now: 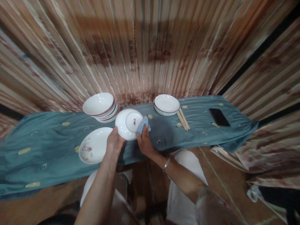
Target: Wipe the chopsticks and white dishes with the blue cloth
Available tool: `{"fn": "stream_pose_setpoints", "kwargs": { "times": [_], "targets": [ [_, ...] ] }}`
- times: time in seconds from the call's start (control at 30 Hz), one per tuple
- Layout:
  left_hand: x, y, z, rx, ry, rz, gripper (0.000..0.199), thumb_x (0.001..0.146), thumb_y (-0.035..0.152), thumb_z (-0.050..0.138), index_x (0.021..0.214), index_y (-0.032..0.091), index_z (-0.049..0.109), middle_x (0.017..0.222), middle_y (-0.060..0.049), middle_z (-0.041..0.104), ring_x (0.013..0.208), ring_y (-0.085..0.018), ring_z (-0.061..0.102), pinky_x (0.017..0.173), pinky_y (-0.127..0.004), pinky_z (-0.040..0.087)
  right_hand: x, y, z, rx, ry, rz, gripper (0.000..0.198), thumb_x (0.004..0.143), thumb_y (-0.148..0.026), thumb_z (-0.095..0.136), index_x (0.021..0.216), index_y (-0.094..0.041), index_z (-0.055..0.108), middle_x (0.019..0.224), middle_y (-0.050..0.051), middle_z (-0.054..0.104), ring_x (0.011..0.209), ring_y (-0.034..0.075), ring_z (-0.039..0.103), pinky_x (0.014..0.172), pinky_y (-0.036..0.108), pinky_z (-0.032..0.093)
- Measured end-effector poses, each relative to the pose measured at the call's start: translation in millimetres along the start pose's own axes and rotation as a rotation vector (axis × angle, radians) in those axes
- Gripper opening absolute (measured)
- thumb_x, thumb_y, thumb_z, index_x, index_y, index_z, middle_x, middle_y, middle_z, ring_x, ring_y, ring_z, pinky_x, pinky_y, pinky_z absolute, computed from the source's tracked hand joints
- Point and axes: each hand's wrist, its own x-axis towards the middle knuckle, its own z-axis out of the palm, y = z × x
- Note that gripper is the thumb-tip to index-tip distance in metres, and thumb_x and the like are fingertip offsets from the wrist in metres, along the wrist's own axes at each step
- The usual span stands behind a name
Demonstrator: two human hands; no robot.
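Observation:
A white plate (123, 123), its underside turned toward me, is tilted up above the cloth-covered table. My left hand (114, 140) grips its lower left edge. Against its right side my right hand (145, 141) presses a light blue cloth (143, 125), fingers closed on the cloth. Left of my left hand a large white oval plate (95, 145) with a floral print lies on the table. Behind it stands a stack of white bowls (99, 104) with red rims.
A stack of small dark-rimmed plates (167, 104) stands at the back, with wooden chopsticks (182, 119) beside it. Farther right lies a black phone (219, 117). The narrow table wears a teal cloth (53, 140), with a patterned curtain (140, 56) hanging behind.

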Motion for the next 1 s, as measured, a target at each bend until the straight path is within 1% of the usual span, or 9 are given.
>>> {"fn": "stream_pose_setpoints", "kwargs": {
  "times": [0.1,0.2,0.33,0.43,0.6,0.73,0.87,1.0],
  "targets": [
    [3.3,-0.4,-1.3,-0.006,-0.006,0.008,0.035,0.091,0.019,0.046,0.122,0.009,0.059,0.096,-0.013,0.074,0.096,-0.024,0.068,0.09,-0.04,0.053,-11.9,-4.9,2.4,-0.043,-0.033,-0.007,0.077,0.095,-0.049,0.034,0.149,-0.003,0.007,0.156,0.025,0.01,0.146,0.03,0.004,0.114,0.055,0.023],
    [3.7,0.2,-0.2,-0.001,0.008,0.007,0.034,0.092,0.018,0.045,0.122,0.009,0.059,0.095,-0.013,0.074,0.097,-0.023,0.068,0.091,-0.039,0.052,-20.9,-4.7,5.3,-0.03,-0.059,-0.044,0.077,0.094,-0.049,0.036,0.15,-0.006,0.005,0.156,0.024,0.009,0.146,0.031,0.003,0.114,0.057,0.021],
    [-0.6,1.3,3.9,0.023,0.029,0.009,0.032,0.093,0.017,0.042,0.116,0.007,0.062,0.086,-0.01,0.074,0.091,-0.021,0.068,0.092,-0.038,0.052,-30.6,-2.1,8.9,-0.048,-0.086,-0.092,0.078,0.094,-0.046,0.04,0.15,-0.006,0.004,0.155,0.025,0.011,0.145,0.034,0.007,0.113,0.059,0.023],
    [-2.4,1.2,5.0,0.039,0.024,0.02,0.031,0.093,0.016,0.042,0.114,0.006,0.062,0.085,-0.01,0.074,0.086,-0.019,0.069,0.09,-0.037,0.053,-37.9,-2.9,9.0,-0.105,-0.081,-0.146,0.078,0.094,-0.043,0.042,0.15,-0.005,0.005,0.155,0.027,0.01,0.144,0.037,0.01,0.11,0.064,0.026],
    [0.9,0.6,2.7,0.025,-0.016,0.009,0.033,0.093,0.016,0.043,0.119,0.007,0.06,0.093,-0.012,0.074,0.087,-0.02,0.069,0.088,-0.036,0.053,-47.3,-6.7,2.8,-0.135,-0.143,-0.231,0.08,0.094,-0.042,0.041,0.149,-0.003,-0.001,0.155,0.029,0.0,0.144,0.039,0.001,0.111,0.064,0.023],
    [2.8,2.3,2.4,0.029,-0.016,-0.015,0.035,0.094,0.018,0.04,0.121,0.007,0.059,0.095,-0.013,0.074,0.093,-0.022,0.068,0.091,-0.038,0.053,-51.1,-9.0,-2.3,-0.162,-0.166,-0.297,0.079,0.095,-0.041,0.039,0.15,-0.005,-0.006,0.155,0.027,-0.006,0.144,0.038,-0.002,0.111,0.063,0.023],
    [1.7,5.4,2.5,0.038,-0.016,-0.032,0.036,0.095,0.019,0.039,0.121,0.007,0.058,0.095,-0.012,0.074,0.1,-0.022,0.066,0.095,-0.04,0.05,-52.7,-11.8,-4.1,-0.221,-0.19,-0.347,0.08,0.094,-0.041,0.041,0.149,-0.001,-0.001,0.155,0.028,-0.003,0.144,0.039,0.001,0.113,0.061,0.023],
    [1.5,6.8,1.4,0.003,-0.03,-0.043,0.036,0.095,0.019,0.037,0.122,0.007,0.058,0.095,-0.012,0.074,0.1,-0.021,0.067,0.096,-0.04,0.05,-53.7,-12.2,-4.2,-0.312,-0.212,-0.375,0.079,0.094,-0.04,0.043,0.148,0.003,0.005,0.154,0.031,0.0,0.144,0.039,0.003,0.112,0.06,0.024]
  ]
}}
